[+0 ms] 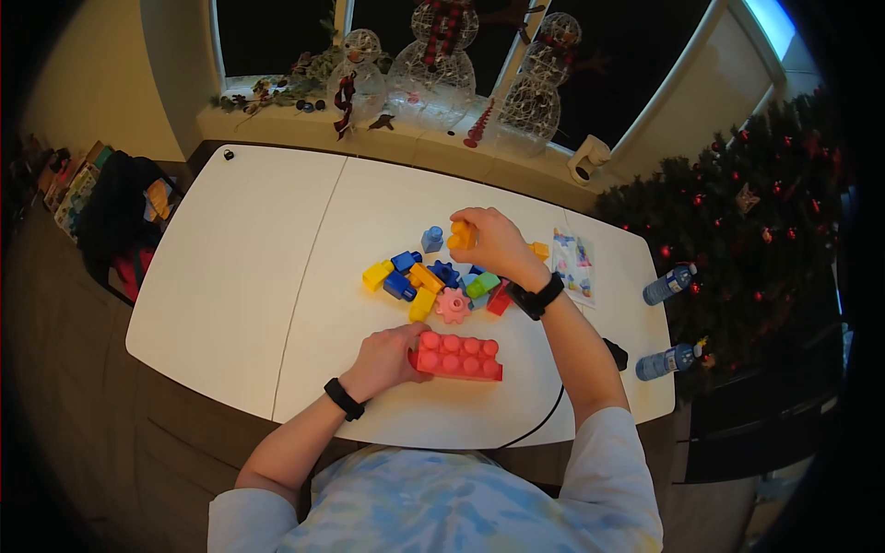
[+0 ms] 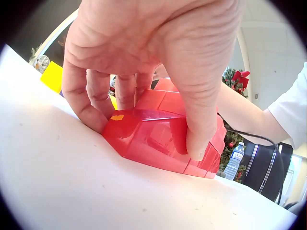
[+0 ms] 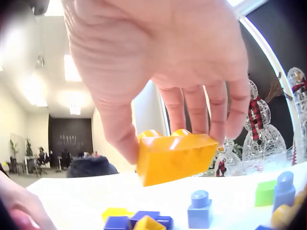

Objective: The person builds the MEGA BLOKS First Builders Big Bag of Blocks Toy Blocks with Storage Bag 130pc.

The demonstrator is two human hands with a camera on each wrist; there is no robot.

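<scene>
Gripping the red block (image 1: 458,358) with my left fingers (image 2: 199,134), I am pinching the orange block (image 3: 175,160) beyond it in my right fingers (image 3: 120,139) and could be dropping it onto the surface (image 1: 221,276) if its smooth sides are slipping.

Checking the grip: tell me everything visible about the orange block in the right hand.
The orange block is glossy, plastic-looking and rectangular, with at least two rounded studs on top. The right hand holds it in the air above the table, pinched between thumb and fingers; it looks tilted in the right wrist view. Nothing else visibly touches it.
</scene>
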